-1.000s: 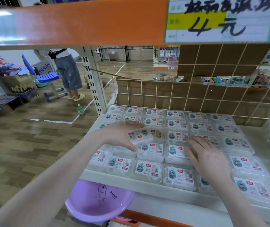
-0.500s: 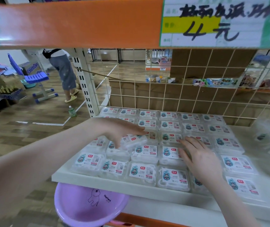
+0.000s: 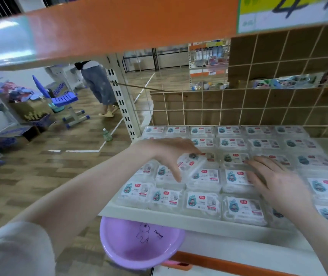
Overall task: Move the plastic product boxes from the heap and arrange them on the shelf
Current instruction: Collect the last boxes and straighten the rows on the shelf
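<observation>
Several clear plastic product boxes with white and teal labels lie in rows on the white shelf (image 3: 159, 218). My left hand (image 3: 167, 154) grips one tilted box (image 3: 190, 163) from above, just over the second row from the left. My right hand (image 3: 274, 182) lies flat with straight fingers on the boxes in the middle rows, pressing on one box (image 3: 236, 177). The heap is out of sight.
An orange shelf beam (image 3: 119, 22) with a price sign hangs overhead. A wire grid (image 3: 238, 108) backs the shelf. A purple basin (image 3: 139, 242) sits below the shelf edge. A person (image 3: 99, 86), a blue chair (image 3: 63, 100) and a bottle (image 3: 107, 135) are on the floor at left.
The camera has shifted and tilted slightly. My left hand keeps hold of the tilted box and has lowered a little toward the row. My right hand stays flat on the boxes.
</observation>
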A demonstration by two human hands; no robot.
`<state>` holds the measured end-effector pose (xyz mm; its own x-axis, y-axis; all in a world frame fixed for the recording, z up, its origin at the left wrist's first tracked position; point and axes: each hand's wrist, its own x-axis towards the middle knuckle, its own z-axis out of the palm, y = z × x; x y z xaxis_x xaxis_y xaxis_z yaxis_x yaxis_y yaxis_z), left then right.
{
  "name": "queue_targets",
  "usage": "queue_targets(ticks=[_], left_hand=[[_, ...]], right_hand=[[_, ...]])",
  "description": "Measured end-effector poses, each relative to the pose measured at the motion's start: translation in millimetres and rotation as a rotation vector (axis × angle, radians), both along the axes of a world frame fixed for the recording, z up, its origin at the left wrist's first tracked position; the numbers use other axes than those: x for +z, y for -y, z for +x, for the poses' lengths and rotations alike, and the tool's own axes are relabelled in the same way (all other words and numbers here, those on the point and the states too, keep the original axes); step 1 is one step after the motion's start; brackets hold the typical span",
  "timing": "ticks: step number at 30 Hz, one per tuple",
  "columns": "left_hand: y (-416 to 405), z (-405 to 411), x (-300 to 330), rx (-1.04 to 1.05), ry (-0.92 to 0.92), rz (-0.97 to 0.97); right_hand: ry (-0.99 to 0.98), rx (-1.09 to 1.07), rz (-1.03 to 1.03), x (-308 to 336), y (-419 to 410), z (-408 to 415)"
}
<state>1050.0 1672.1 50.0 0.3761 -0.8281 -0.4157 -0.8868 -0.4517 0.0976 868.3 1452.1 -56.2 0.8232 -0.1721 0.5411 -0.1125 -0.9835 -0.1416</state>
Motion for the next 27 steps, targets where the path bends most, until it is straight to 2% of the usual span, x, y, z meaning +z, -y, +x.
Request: queue_targets(ticks=[3,11,14,18,27], left_hand=[[-3,-9,-1,0.067,0.062,-0.040],[-4,-38,-27,0.245,0.373,-0.076],[-10,-37,-23,0.257,0.257,-0.118],[-23,-23,-6,0.149,0.028,-0.129],[-13,-6,-4,-0.036,0.003,-0.037]], right_hand=[[0.013,-0.003,0.005,0,-2,1],[0.024,-0.016,-0.024,-3,2,2],[0.024,-0.020,-0.027,-4,3,2],[0.027,-0.024,-0.032,-4,1,3],[0.054,0.013,-0.037,0,-1,1]])
